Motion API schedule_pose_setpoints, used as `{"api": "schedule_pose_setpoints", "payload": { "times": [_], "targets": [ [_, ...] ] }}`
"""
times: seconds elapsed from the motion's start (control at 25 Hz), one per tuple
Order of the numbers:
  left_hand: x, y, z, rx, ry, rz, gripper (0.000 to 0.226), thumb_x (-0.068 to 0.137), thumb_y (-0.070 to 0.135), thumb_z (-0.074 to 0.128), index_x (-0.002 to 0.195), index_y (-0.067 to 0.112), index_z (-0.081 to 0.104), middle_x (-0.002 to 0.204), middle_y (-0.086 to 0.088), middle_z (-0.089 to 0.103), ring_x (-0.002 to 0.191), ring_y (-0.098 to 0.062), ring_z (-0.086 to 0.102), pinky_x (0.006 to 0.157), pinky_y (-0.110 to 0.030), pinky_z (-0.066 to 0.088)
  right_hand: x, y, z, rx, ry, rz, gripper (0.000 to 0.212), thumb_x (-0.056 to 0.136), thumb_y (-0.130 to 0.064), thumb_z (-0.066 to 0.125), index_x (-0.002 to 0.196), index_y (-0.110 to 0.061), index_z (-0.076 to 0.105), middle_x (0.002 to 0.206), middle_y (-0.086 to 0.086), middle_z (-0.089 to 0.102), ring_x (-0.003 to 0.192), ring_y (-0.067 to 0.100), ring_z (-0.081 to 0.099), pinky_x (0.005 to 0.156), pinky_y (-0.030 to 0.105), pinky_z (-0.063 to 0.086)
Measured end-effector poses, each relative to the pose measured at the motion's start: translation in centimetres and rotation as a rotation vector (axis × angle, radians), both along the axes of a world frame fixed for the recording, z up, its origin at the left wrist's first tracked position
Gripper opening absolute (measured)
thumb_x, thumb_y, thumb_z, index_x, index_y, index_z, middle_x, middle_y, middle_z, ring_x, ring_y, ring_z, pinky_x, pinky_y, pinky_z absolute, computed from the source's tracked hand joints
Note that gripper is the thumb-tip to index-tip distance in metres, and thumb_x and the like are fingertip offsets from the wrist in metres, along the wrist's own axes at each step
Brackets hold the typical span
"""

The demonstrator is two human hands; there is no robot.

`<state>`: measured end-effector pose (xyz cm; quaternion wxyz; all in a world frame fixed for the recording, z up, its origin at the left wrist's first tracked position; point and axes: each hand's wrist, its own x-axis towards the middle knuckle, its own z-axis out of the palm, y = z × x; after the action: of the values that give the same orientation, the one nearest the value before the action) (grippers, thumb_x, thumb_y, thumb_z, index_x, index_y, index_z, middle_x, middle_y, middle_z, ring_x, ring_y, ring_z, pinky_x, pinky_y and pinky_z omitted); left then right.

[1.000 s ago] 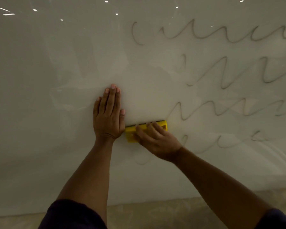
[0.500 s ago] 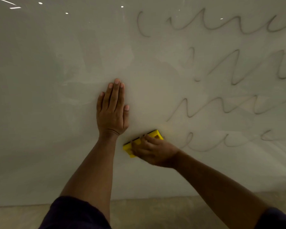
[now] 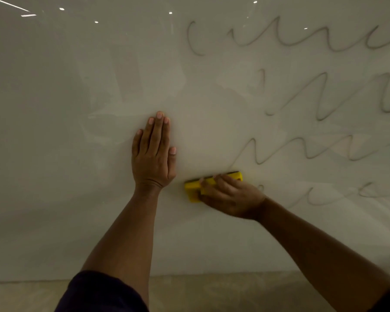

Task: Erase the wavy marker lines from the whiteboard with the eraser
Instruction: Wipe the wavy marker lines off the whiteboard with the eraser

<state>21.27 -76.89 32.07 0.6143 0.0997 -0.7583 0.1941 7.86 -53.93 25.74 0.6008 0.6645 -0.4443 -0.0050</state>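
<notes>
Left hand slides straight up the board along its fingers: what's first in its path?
Way looks free: the left hand has only wiped whiteboard above its fingertips. The wavy lines start further right.

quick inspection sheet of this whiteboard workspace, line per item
surface: whiteboard glossy, left part wiped with faint smears, ceiling lights reflected
job's things: yellow eraser flat on the board; four rows of wavy marker lines remain on the right, lowest row partly broken up
clutter: nothing seen
grippers: left hand flat, open on the board; right hand grips the eraser
cables: nothing seen
surroundings: pale floor below the board; dark sleeves at bottom edge
</notes>
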Motion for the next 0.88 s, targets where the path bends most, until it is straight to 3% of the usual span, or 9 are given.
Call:
{"api": "schedule_pose_setpoints", "payload": {
  "times": [0.12, 0.24, 0.32, 0.48, 0.6, 0.68, 0.76, 0.88],
  "targets": [
    [0.0, 0.0, -0.1, 0.003, 0.0, -0.005, 0.066, 0.106, 0.034, 0.03, 0.166, 0.011, 0.018, 0.172, -0.006, 0.019, 0.163, -0.015, 0.007, 0.129, -0.043, 0.018, 0.7, 0.1, -0.7, -0.021, -0.091, 0.01, 0.032, 0.108, -0.021, 0.045, 0.125, -0.021, 0.072, 0.131, 0.006, 0.071, 0.109, 0.034, 0.066, 0.098, 0.046, 0.055],
    [-0.1, 0.0, 0.0, 0.002, 0.008, -0.002, 0.066, 0.106, 0.034, 0.031, 0.166, 0.01, 0.019, 0.172, -0.006, 0.02, 0.163, -0.015, 0.006, 0.129, -0.043, 0.017, 1.1, 1.6, -4.3, 0.325, 0.206, -0.034, 0.028, 0.106, -0.021, 0.047, 0.121, -0.02, 0.071, 0.128, 0.0, 0.07, 0.106, 0.021, 0.068, 0.098, 0.04, 0.055],
    [-0.1, 0.0, -0.1, 0.002, 0.01, -0.009, 0.066, 0.106, 0.034, 0.031, 0.166, 0.01, 0.02, 0.172, -0.006, 0.02, 0.163, -0.015, 0.006, 0.129, -0.043, 0.017, 0.1, 2.9, -4.3, 0.372, 0.27, -0.054, 0.024, 0.104, -0.027, 0.055, 0.121, -0.022, 0.071, 0.13, -0.003, 0.069, 0.106, 0.018, 0.067, 0.098, 0.037, 0.055],
    [0.0, 0.2, 0.1, 0.002, 0.01, 0.006, 0.065, 0.106, 0.033, 0.033, 0.165, 0.008, 0.027, 0.172, -0.006, 0.019, 0.163, -0.018, 0.01, 0.129, -0.043, 0.016, -2.4, 4.2, 0.8, 0.143, 0.046, 0.005, 0.03, 0.102, -0.018, 0.057, 0.126, -0.027, 0.073, 0.135, -0.004, 0.069, 0.108, 0.027, 0.071, 0.103, 0.043, 0.053],
    [0.1, 0.3, 0.0, 0.002, 0.011, 0.012, 0.063, 0.106, 0.032, 0.032, 0.164, 0.006, 0.028, 0.171, -0.009, 0.024, 0.161, -0.025, 0.02, 0.13, -0.042, 0.014, -2.6, 4.3, 3.3, -0.215, -0.223, -0.134, 0.059, 0.089, -0.006, 0.062, 0.142, -0.031, 0.061, 0.153, -0.001, 0.053, 0.115, 0.038, 0.06, 0.106, 0.047, 0.046],
    [0.0, 0.5, 0.0, 0.012, 0.016, 0.004, 0.064, 0.106, 0.031, 0.033, 0.165, 0.007, 0.027, 0.171, -0.01, 0.024, 0.16, -0.025, 0.021, 0.13, -0.042, 0.014, -1.0, 3.5, 2.7, -0.371, -0.388, -0.177, 0.066, 0.084, -0.003, 0.062, 0.143, -0.032, 0.06, 0.154, -0.001, 0.047, 0.116, 0.04, 0.056, 0.103, 0.048, 0.046],
    [0.0, 0.7, 0.0, 0.019, 0.026, -0.005, 0.064, 0.106, 0.03, 0.035, 0.165, 0.007, 0.027, 0.172, -0.009, 0.024, 0.162, -0.023, 0.017, 0.131, -0.044, 0.015, 0.4, 2.8, 1.3, -0.226, -0.372, -0.138, 0.054, 0.087, -0.002, 0.059, 0.134, -0.029, 0.068, 0.15, 0.001, 0.052, 0.114, 0.04, 0.057, 0.099, 0.049, 0.048],
    [-0.7, 1.5, -0.1, 0.076, 0.05, -0.006, 0.064, 0.108, 0.031, 0.033, 0.166, 0.007, 0.024, 0.173, -0.011, 0.023, 0.163, -0.022, 0.012, 0.131, -0.047, 0.015, 0.3, 3.6, 1.3, 0.142, -0.082, -0.047, 0.033, 0.105, -0.013, 0.05, 0.12, -0.025, 0.077, 0.136, -0.001, 0.068, 0.108, 0.034, 0.07, 0.092, 0.045, 0.058]
  ]
}}
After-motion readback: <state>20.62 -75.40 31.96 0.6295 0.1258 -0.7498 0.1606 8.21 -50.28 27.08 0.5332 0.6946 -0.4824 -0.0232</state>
